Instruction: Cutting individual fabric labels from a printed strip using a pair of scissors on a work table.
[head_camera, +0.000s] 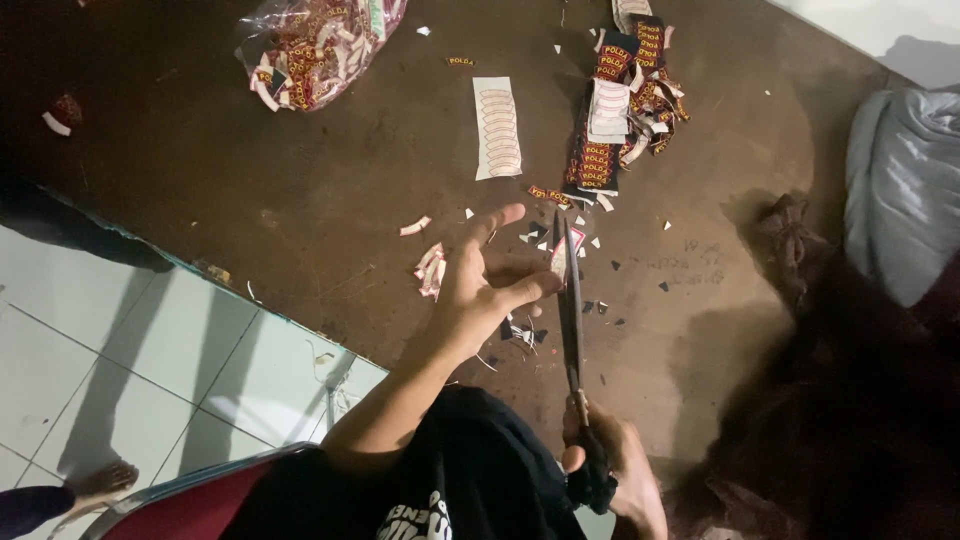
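**Label cutting partway through, much left in the pile**

The left hand holds a small label pinched between thumb and forefinger, the other fingers spread and lifted. The right hand is closed round the handles of long black scissors, whose blades point far and sit at the label. Judging by the scraps and dark offcuts scattered on the brown floor around the hands, a fair number of cuts look done. A pile of uncut dark red-and-yellow strips lies far right, a white backing sheet just left of it, and a clear bag of pieces far left, so much seems left.

Whether the blades are parted or closed cannot be told. The label is partly hidden behind them. The right hand's fingers are dim and partly cut off. A bare foot shows near left on the pale tiles.
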